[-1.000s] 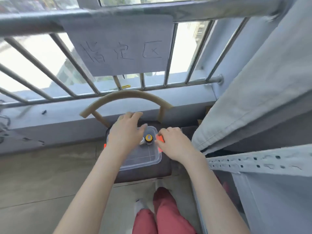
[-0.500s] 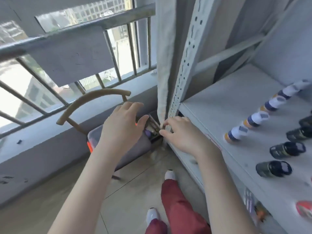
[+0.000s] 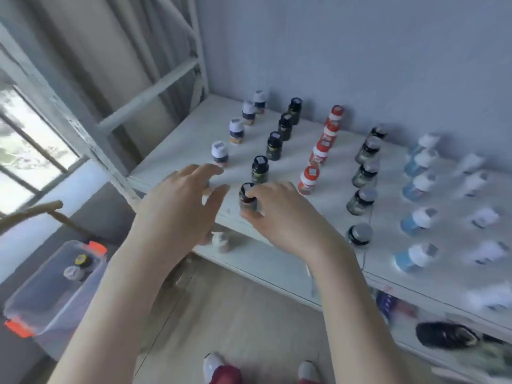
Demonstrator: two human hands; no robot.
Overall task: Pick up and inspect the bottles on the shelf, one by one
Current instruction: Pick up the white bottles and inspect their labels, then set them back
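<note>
Fingers (image 3: pixel 266 189) of right hand (image 3: pixel 279 217) curl round dark bottle (image 3: pixel 247 200) on shelf (image 3: pixel 188 139); left hand (image 3: pixel 177 206), at nine o'clock, spread wide.

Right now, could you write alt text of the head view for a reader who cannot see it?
The right hand grips a dark bottle at the front edge of a white shelf, the left hand open beside it. Rows of small bottles stand behind; a clear plastic bin sits lower left.

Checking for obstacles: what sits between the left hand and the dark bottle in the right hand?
Head view: only bare shelf between left hand and dark bottle.
</note>
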